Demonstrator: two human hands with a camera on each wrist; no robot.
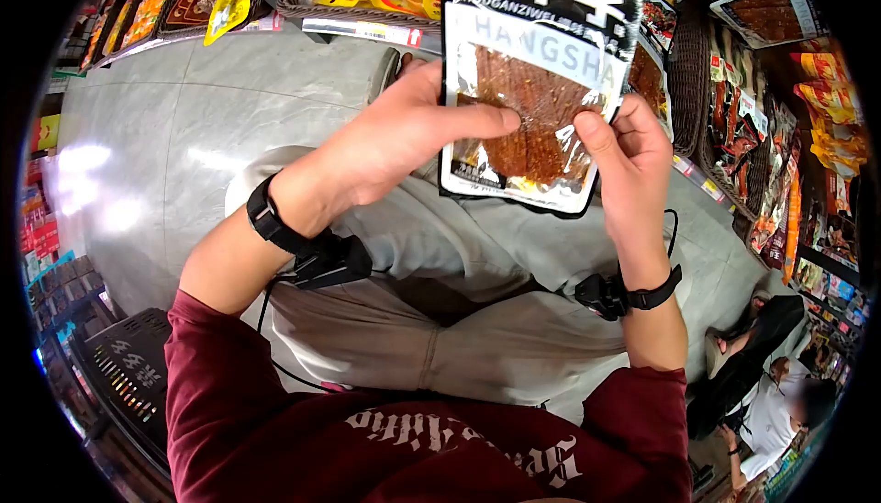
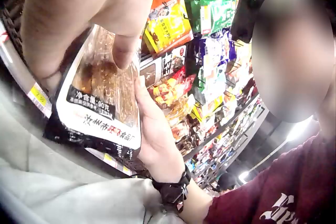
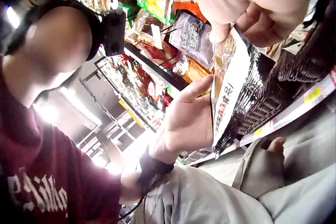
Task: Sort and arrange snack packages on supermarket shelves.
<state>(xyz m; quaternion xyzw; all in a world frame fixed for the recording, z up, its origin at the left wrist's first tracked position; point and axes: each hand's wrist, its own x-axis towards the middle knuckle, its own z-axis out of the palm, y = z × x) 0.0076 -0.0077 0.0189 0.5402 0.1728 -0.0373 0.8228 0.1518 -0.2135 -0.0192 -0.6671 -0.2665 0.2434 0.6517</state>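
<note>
Plainly, one snack packet (image 1: 537, 81) is in hand, held up above the crouching person's knees and just in front of the shop shelves (image 1: 367, 30). The left hand (image 1: 395, 140) grasps the packet's left edge, with its thumb laid across the clear window on the front and its fingers behind. The right hand (image 1: 629, 150) pinches the right edge, thumb tip on the front and fingers curled round the back. Both hands are therefore clasped on the packet, and neither is free.

The packet looks light and thin. It is a flat pouch of glossy film, with a few flat reddish-brown slabs showing through the window. I judge the film to be slick and crinkly, and likely to flop if held by one corner. The contents seem bendable rather than brittle, though a hard squeeze might crease them. The sealed side margins and the top strip should be the firmest places to take hold, pinched between thumb and fingers much as now.

By count there is one packet held, two hands on it, and two black wrist straps (image 1: 268, 218), one on each wrist. One dark plastic basket (image 1: 128, 365) sits low on the left, and one wicker basket (image 1: 690, 72) is on the right-hand shelving. At least two other people (image 1: 762, 384) are at the lower right. The hanging packets on the shelves are too many and too blurred to count.
</note>
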